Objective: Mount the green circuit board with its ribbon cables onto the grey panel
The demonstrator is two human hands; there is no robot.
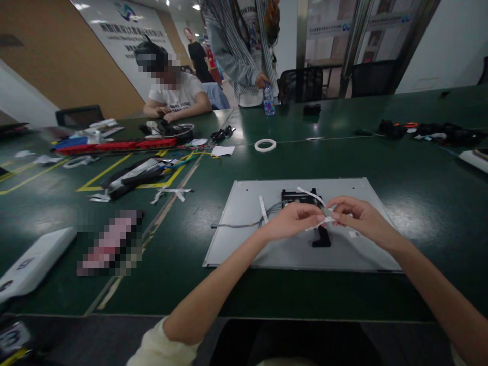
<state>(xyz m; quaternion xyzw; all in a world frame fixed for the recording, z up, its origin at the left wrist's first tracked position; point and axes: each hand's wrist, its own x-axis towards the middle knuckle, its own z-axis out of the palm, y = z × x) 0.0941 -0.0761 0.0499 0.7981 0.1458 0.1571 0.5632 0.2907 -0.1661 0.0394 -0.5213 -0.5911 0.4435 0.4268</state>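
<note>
My left hand [293,221] and my right hand [360,218] meet over a flat pale-grey panel [236,249] lying on the table. The fingers of both are pinched on a crumpled strip of white tape [328,213] stretched between them. Partly hidden behind the hands is a black bracket [322,238] on the panel. A grey cable [236,225] runs from near the bracket to the panel's left edge. Another white tape strip [263,207] stands up from the panel beside my left hand, over the cable.
Beyond the panel lies a tape roll [265,146]. To the left are a phone-like blurred object [112,241], a white device [38,259] and a black-and-white bundle [139,175]. Across the table one person [177,91] sits; another's hand [262,80] touches a bottle [269,100].
</note>
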